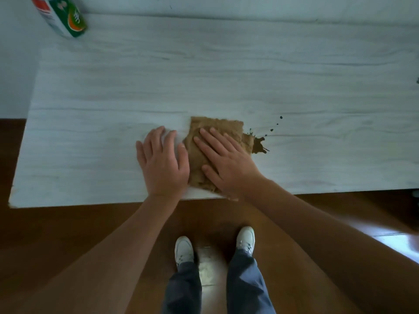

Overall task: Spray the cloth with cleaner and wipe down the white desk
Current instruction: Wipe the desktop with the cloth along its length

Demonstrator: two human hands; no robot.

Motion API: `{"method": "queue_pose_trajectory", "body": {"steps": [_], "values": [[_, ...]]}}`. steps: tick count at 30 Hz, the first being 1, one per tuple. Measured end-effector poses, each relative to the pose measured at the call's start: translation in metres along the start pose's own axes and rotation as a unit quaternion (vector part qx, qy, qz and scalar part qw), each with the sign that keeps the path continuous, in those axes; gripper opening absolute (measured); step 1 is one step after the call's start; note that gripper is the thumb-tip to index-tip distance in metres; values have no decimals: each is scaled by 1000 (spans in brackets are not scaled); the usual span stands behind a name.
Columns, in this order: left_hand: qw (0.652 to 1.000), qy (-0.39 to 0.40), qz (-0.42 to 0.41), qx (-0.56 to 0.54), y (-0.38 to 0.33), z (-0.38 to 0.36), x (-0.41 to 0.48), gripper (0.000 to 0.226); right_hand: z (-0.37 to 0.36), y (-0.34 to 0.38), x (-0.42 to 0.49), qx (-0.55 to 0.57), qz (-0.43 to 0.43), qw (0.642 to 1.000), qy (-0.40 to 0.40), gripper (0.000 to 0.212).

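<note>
A tan cloth (229, 128) lies flat near the front edge of the white desk (204, 71). My right hand (224, 162) presses flat on the cloth with straight, spread fingers. My left hand (162, 159) rests flat on the bare desk just left of the cloth, its thumb at the cloth's left edge. A dark brown spill (258, 145) with small splatter drops sits at the cloth's right edge, partly under it. The cleaner bottle (61, 15), white with a green and orange label, stands at the far left back corner, its top cut off by the frame.
The desk's front edge runs just below my wrists and its left edge falls off toward the wall. Dark wooden floor (68, 234) lies below, with my two white shoes (184, 250) standing on it. A small dark object (417, 80) shows at the far right edge.
</note>
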State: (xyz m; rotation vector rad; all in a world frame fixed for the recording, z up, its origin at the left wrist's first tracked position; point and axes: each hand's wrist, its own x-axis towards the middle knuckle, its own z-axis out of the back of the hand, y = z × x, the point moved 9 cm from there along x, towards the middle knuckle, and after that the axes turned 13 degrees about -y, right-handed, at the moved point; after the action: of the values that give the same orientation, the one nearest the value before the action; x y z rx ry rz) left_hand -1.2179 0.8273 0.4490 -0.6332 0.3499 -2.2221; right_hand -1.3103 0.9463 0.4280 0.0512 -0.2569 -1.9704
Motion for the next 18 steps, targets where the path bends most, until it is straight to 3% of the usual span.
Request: {"method": "queue_pose_trajectory", "body": {"steps": [6, 11, 15, 18], "values": [[998, 31, -13, 48, -2, -8, -2, 50, 12, -82, 59, 7, -28, 1000, -9, 65], [996, 30, -22, 77, -4, -11, -3, 52, 32, -177, 95, 7, -120, 992, -33, 65], [995, 31, -23, 90, -7, -10, -4, 54, 27, -173, 94, -11, -136, 990, -21, 65], [994, 40, -17, 101, -8, -10, -4, 58, 23, -135, 62, -2, -85, 996, -7, 67]]}}
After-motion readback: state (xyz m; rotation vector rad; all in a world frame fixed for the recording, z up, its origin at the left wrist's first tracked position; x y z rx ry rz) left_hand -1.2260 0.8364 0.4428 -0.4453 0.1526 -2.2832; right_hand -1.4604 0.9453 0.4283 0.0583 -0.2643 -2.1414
